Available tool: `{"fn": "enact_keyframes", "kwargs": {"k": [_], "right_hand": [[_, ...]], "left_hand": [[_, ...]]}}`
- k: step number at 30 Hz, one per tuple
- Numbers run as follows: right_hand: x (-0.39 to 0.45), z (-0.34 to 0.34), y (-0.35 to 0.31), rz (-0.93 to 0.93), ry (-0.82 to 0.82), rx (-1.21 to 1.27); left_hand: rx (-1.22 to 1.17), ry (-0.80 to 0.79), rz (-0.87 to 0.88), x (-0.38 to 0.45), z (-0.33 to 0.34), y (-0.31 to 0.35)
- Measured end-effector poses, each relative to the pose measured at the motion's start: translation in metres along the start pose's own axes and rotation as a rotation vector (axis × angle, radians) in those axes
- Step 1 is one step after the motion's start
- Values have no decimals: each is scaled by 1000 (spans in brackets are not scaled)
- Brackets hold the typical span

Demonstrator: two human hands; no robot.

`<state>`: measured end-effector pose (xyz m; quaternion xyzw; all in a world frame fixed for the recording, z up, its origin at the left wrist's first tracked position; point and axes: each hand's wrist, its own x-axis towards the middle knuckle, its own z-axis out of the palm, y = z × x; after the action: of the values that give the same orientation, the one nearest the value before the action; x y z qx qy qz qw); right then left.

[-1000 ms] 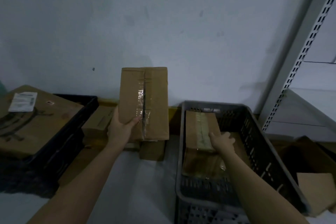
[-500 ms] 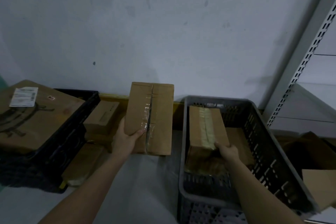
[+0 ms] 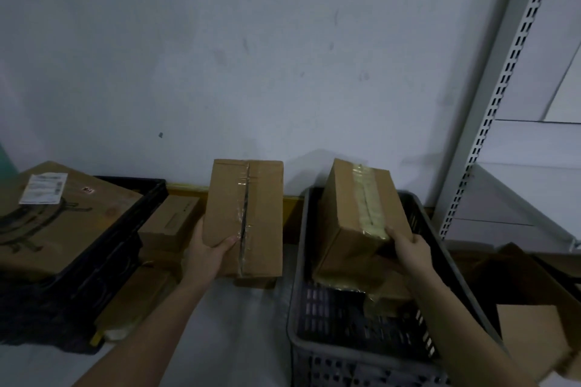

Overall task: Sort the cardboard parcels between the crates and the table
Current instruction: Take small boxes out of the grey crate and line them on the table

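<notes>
Head view showed both of my hands busy at once. My right hand (image 3: 408, 248) gripped the near end of a taped parcel (image 3: 361, 217) over the grey crate (image 3: 440, 264), fingers curled round its lower corner. That parcel stood tilted, its far end raised toward the wall and its long axis running away from me. Beneath it, more cardboard lay flat in the crate. My left hand (image 3: 207, 254) held a second parcel (image 3: 248, 217) by its lower left edge, thumb across the front face beside the clear tape seam. It stood nearly upright over the table (image 3: 226, 324), between the grey crate and the black crate (image 3: 132, 214), and appeared to rest on a smaller box, though I could not tell for certain. I judged the right hand's parcel was the one to move: it lay just right of the table's open patch, so it would travel leftward over the crate's rim. Both parcels were plain brown cardboard, oblong, with slightly crushed corners.
</notes>
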<state>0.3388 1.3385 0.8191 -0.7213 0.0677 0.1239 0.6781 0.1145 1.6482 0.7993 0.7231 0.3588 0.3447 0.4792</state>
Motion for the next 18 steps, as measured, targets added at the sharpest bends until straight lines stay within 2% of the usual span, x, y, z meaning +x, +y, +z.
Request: {"fn": "enact_keyframes", "kwargs": {"k": [8,13,18], "right_hand": [[-48,-10,-34,-159,-33,237],[-89,15,-42,-241,-77,408],[-129,52,-38,-295,-125,475]], "left_hand": [[-49,28,-2,-22,-17,6],[-30,36,-2,-33,-47,2],[42,53,27,-41,-87,-8]]}}
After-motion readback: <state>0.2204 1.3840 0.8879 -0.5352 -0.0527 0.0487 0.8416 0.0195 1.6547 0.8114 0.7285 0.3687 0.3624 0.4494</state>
